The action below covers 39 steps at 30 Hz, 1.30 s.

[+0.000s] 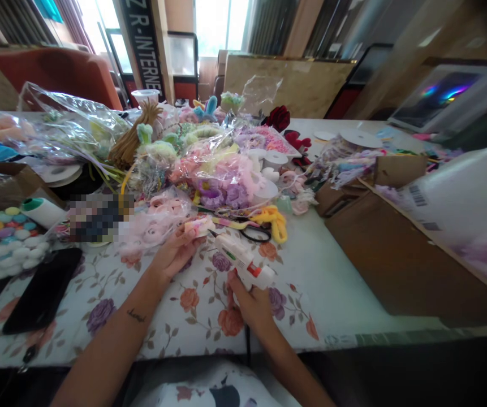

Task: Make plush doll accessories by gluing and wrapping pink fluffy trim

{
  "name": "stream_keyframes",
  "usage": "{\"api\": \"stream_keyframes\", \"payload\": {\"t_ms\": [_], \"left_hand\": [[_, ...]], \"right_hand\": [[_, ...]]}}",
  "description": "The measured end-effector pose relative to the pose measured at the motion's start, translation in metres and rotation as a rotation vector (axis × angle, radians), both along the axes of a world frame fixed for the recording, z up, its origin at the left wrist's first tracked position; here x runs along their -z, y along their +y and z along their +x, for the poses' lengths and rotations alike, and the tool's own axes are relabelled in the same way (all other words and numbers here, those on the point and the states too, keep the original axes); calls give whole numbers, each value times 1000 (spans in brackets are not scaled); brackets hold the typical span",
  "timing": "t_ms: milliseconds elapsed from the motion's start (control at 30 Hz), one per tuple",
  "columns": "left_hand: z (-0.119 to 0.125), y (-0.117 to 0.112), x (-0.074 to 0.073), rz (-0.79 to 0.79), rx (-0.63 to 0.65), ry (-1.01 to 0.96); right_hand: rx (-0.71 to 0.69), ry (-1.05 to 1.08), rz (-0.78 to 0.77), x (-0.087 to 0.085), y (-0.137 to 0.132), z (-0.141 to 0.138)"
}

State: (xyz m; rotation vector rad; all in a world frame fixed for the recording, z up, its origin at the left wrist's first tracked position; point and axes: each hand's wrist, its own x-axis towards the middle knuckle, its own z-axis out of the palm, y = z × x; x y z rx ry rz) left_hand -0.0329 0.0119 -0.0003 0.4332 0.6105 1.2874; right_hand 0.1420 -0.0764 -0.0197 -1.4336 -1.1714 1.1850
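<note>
My right hand (249, 302) is closed around the handle of a white glue gun (243, 260) with a red part near its rear. The gun's dark nozzle points left, at or close to a small pink, yellow and white soft piece (199, 226). That piece is pinched in the fingers of my left hand (180, 249); whether the nozzle touches it I cannot tell. A multicoloured strip (232, 224) runs right from near the piece. Just beyond the gun lie black-handled scissors (257, 233) and a yellow fuzzy strand (274, 220).
A heap of wrapped pastel craft flowers (222, 169) covers the table's middle. At left lie a black phone (43, 291), pompoms (12, 249) and a white thread spool (43, 212). A cardboard box (413, 254) stands at right. The floral cloth (167, 316) lies under my arms.
</note>
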Motion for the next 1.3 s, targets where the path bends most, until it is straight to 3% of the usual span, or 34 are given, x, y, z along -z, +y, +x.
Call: {"api": "stream_keyframes", "payload": {"t_ms": [667,1067,1200,1300], "left_hand": [[0,0,0,9,-5,-24],[-1,3,-1,-34,-83,-50],[-1,3,-4,-112,-165,-122],[-1,2,-6,-141,-182,-152]], "right_hand": [[-2,-33,48,-1,1,1],[4,-2,15,-7,2,2],[61,33,-20,-7,3,22],[214,12,-17,-11,5,59]]}}
